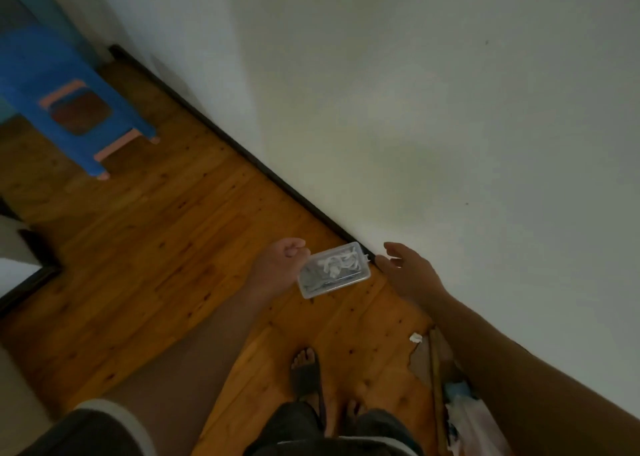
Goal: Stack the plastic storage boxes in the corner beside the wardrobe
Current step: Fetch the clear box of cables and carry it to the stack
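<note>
A small clear plastic storage box (334,270) with white and grey items inside hangs over the wooden floor, close to the dark skirting board. My left hand (280,265) grips its left end with curled fingers. My right hand (410,272) hovers just right of the box with its fingers relaxed and spread, holding nothing and apart from the box. No wardrobe and no other storage box shows in the head view.
A white wall (415,109) fills the right side, meeting the floor along a dark skirting board (221,133). A blue plastic stool (65,102) stands at the far left. Scraps, a stick and plastic bags (467,417) lie by the wall near my feet (306,372).
</note>
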The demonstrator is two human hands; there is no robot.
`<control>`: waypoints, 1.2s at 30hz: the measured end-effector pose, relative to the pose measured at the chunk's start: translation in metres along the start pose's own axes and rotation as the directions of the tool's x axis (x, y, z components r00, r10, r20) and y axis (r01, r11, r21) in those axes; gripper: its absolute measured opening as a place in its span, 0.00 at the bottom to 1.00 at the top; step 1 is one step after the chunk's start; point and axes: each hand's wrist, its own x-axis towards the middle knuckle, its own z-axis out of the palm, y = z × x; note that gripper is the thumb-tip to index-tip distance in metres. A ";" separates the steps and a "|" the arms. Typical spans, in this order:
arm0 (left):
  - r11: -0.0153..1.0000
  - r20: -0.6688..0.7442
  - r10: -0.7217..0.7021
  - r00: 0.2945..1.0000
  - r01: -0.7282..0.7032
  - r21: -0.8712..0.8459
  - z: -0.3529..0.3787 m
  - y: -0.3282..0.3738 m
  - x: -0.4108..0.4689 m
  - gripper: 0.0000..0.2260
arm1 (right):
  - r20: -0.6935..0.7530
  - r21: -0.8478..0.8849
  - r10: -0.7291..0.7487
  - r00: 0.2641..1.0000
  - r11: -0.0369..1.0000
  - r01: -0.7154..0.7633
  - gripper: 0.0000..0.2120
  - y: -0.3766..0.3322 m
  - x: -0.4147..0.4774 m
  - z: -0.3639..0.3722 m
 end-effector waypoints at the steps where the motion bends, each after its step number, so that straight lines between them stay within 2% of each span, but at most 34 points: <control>1: 1.000 0.001 -0.004 1.000 0.004 -0.008 0.001 -0.002 0.003 0.18 | 0.003 0.002 0.000 1.000 1.000 0.000 0.19 0.002 0.004 0.001; 11: 0.979 -0.032 -0.167 0.985 0.162 -0.121 0.032 -0.049 0.072 0.17 | 0.118 0.025 0.023 0.993 0.999 -0.027 0.20 0.044 0.090 0.030; 14: 0.967 -0.035 -0.204 0.978 0.196 -0.162 0.056 -0.065 0.097 0.18 | 0.153 0.026 -0.001 0.988 1.000 -0.003 0.21 0.066 0.119 0.040; 20: 0.948 -0.037 -0.258 0.965 0.246 -0.202 0.104 -0.105 0.137 0.20 | 0.189 -0.097 -0.050 0.981 0.993 0.069 0.23 0.113 0.168 0.063; 25: 0.922 -0.071 -0.326 0.943 0.300 -0.244 0.142 -0.152 0.163 0.20 | 0.202 -0.112 -0.140 0.969 0.980 0.165 0.19 0.153 0.202 0.095; 31: 0.893 -0.160 -0.372 0.914 0.306 -0.331 0.181 -0.200 0.204 0.20 | 0.214 -0.082 -0.211 0.954 0.969 0.232 0.18 0.192 0.245 0.143; 36: 0.902 -0.238 -0.360 0.902 0.271 -0.337 0.204 -0.237 0.237 0.25 | 0.167 -0.125 -0.227 0.960 0.960 0.249 0.25 0.221 0.275 0.179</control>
